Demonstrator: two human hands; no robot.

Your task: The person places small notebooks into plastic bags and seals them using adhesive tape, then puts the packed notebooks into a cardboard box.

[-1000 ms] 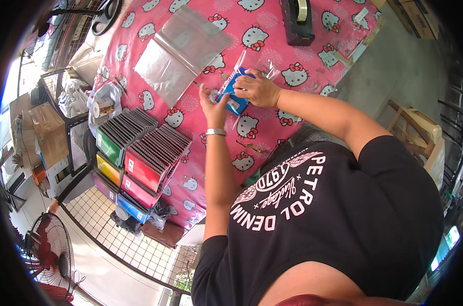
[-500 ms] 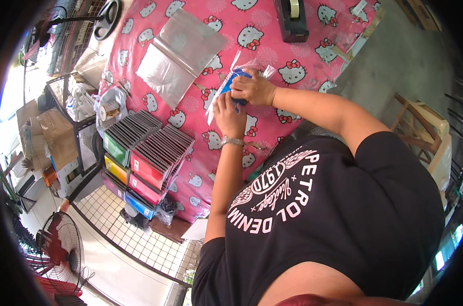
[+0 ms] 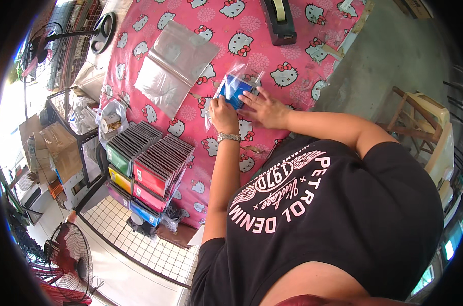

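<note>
"What's that under the hands?"

"It's a small blue book [image 3: 233, 91]. It's on the pink bench [image 3: 271, 57], by the edge where the person stands, and closer to the right edge than the left one. Some clear plastic [image 3: 235, 71] is on it too. It pokes out past the book on the far side and the left side."

"What's the left hand [image 3: 224, 116] doing?"

"Its fingers are bent and touch the book's near left side. I can't tell if it's pinching or just pressing. There's a shiny band [image 3: 229, 136] on that wrist."

"And the right hand [image 3: 266, 108]?"

"That one isn't gripping. Its fingers are spread out, and the tips touch the right side of the book."

"I see more plastic over there!"

"Yes, see-through sheets [image 3: 176, 69]. They lie flat between the blue book and the left edge of the bench."

"And the black thing?"

"A tape holder [image 3: 283, 35] with a roll in it. It's past the book, far from the person, and nearer the right edge."

"What about the bright piles?"

"Books with ringed backs, in two rows: a green pile [image 3: 120, 160] and a red pile [image 3: 150, 178]. They're side by side at the near left corner, with other colors underneath."
</note>
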